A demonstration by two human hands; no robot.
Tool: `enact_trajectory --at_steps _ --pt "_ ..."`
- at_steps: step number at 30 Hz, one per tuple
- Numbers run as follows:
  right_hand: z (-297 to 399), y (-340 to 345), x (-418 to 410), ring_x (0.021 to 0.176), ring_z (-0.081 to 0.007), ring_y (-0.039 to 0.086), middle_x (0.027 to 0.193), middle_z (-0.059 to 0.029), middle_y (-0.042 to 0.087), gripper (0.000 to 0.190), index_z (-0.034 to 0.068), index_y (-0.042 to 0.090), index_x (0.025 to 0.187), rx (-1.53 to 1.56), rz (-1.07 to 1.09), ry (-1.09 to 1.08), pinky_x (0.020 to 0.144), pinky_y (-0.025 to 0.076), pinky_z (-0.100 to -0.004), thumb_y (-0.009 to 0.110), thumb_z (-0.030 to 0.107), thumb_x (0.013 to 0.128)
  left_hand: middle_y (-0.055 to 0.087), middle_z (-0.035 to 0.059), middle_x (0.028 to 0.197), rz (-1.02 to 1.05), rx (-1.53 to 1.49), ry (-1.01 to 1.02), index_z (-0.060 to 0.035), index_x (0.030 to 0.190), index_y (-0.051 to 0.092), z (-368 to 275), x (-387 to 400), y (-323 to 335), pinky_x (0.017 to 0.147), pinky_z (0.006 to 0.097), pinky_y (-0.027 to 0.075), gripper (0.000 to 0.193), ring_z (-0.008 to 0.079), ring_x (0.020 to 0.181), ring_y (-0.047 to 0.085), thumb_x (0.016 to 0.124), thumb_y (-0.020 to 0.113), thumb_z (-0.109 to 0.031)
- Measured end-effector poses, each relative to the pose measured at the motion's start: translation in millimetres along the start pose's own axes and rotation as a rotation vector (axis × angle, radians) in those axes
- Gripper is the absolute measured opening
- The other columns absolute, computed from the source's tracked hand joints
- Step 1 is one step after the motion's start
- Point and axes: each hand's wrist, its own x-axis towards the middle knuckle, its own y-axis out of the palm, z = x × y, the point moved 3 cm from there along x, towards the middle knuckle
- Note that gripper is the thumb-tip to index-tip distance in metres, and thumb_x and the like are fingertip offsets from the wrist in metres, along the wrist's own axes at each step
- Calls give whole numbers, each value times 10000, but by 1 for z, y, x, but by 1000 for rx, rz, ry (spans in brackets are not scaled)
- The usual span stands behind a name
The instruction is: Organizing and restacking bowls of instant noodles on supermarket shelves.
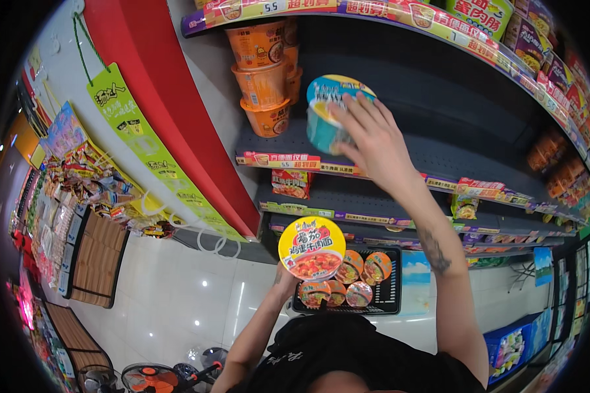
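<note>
My left hand (285, 281) holds an instant noodle tub with a yellow lid (312, 250), low in front of my body. The tub covers most of that hand's fingers. My right hand (376, 140) reaches up to the shelf and grips a teal instant noodle tub (323, 128), fingers over its lid and thumb at its side. This tub is tilted, its lid turned partly towards me. Whether its base touches the shelf board (270, 147) I cannot tell. Left of it, orange noodle tubs (263, 86) stand stacked in columns.
Below the yellow-lidded tub, a black plastic basket (397, 290) holds several orange-lidded noodle tubs (377, 267). Price strips (295, 162) run along the shelf edges. A red pillar (177, 108) and a hanging green banner (152, 152) border the shelving at left. Electric fans (150, 378) stand lower left.
</note>
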Motion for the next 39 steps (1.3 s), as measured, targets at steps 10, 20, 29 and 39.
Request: enact_trajectory --at_steps 10,20,29,39 --pt "-129 201 74 1414 -357 415 1481 -119 490 733 215 455 1470 -249 302 223 1163 331 -523 785 254 816 651 128 1248 -210 17 103 -16 1310 531 -10 -16 -58 917 345 569 358 211 1095 675 995 603 -169" --pt "-139 236 94 1386 -369 444 1448 -137 512 710 199 477 1451 -210 301 233 1146 352 -517 785 253 814 623 147 1291 -178 -122 64 -43 1369 473 -4 -15 -91 936 380 587 368 248 1126 674 1025 558 -142" --pt "-121 219 84 1382 -377 447 1445 -162 504 639 78 497 1393 -284 176 112 1164 321 -540 751 256 835 634 124 1281 -108 -24 131 -36 1339 508 -12 -12 -71 949 355 564 356 210 1132 660 1016 579 -169" --pt "75 23 -26 1380 -293 490 1396 -135 581 509 15 639 1249 583 386 -323 1200 294 -547 786 244 819 661 73 1235 -178 153 116 -96 1375 522 -71 -4 -29 889 343 551 480 142 1083 660 1055 436 -442"
